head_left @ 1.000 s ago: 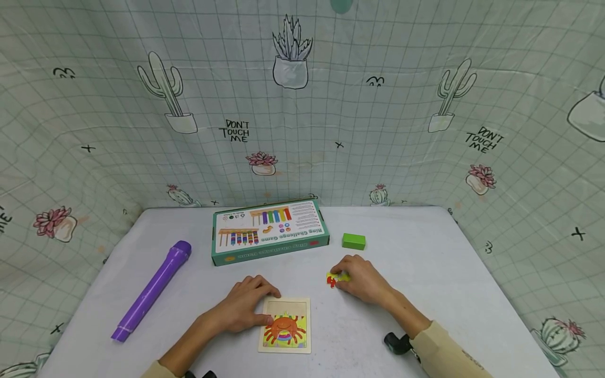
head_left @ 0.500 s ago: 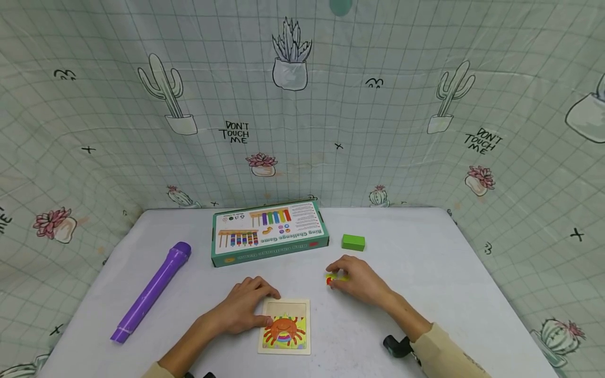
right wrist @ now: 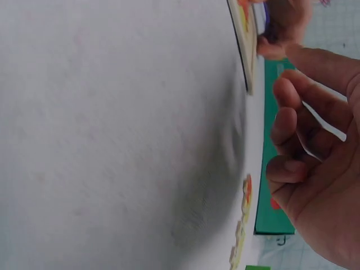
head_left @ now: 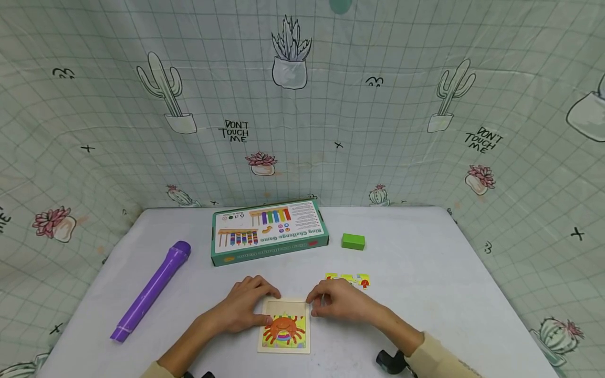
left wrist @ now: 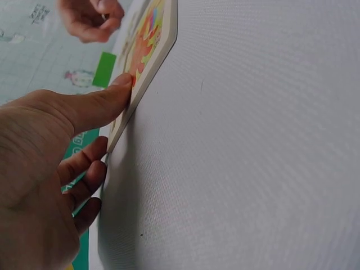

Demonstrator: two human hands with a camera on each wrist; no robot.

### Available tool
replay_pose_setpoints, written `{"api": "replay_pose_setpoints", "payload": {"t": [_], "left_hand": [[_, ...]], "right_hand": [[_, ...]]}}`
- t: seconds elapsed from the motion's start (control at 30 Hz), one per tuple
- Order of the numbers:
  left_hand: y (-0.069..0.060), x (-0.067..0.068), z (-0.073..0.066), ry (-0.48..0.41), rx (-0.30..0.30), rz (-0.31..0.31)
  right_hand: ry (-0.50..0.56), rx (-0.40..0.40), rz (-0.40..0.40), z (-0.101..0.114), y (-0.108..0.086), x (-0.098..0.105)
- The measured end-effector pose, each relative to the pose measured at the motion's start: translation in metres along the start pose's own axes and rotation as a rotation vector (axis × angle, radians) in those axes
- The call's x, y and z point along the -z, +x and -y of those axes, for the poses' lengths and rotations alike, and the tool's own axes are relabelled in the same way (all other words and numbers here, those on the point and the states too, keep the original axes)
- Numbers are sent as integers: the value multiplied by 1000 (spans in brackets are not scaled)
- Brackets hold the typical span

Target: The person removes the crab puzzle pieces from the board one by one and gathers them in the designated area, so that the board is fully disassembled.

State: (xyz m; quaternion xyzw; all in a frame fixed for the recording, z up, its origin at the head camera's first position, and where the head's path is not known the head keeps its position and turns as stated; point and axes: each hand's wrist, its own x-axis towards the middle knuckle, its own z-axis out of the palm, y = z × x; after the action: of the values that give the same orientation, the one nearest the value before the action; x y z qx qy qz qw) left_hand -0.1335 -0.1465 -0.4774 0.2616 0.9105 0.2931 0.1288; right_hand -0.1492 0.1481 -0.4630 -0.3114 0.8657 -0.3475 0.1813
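A white bench point(head_left: 425, 252) stands before a pale gridded cloth point(head_left: 340, 105) printed with potted cacti and "Don't touch me", which hangs behind it and down both sides. Toward the back lies a green-edged Ring Challenge Game box point(head_left: 269, 231), its lettering upside down to the person, with a green block point(head_left: 353, 241) to its right; a purple microphone-shaped tube point(head_left: 151, 291) slants at the left. Loose jigsaw pieces point(head_left: 363, 281) lie behind the right hand point(head_left: 345, 302), which partly hides them in the head view. The wooden puzzle tray point(head_left: 285, 352), with its crab picture point(head_left: 285, 332), lies between the hands: the left hand point(head_left: 243, 307) holds its far left corner, thumb over the rim, while the right hand's fingers bend loosely, tips apart, just beside the far right corner.
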Motion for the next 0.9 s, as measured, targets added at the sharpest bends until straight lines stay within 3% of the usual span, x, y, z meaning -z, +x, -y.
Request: {"api": "replay_pose_setpoints", "payload": {"t": [0.27,0.5,0.7,0.9], "left_hand": [[-1,0,2,12,-58,0],[-2,1,0,19,-121,16],[-1,0,0,30,-175,44],[-1,0,-3,18,-193,97]], "right_hand": [[-46,22,119,4,1,-17],[-114,30,135,8,3,-21],[-115,25,138,8,6,-23],[-110,30,138,8,9,-24]]}}
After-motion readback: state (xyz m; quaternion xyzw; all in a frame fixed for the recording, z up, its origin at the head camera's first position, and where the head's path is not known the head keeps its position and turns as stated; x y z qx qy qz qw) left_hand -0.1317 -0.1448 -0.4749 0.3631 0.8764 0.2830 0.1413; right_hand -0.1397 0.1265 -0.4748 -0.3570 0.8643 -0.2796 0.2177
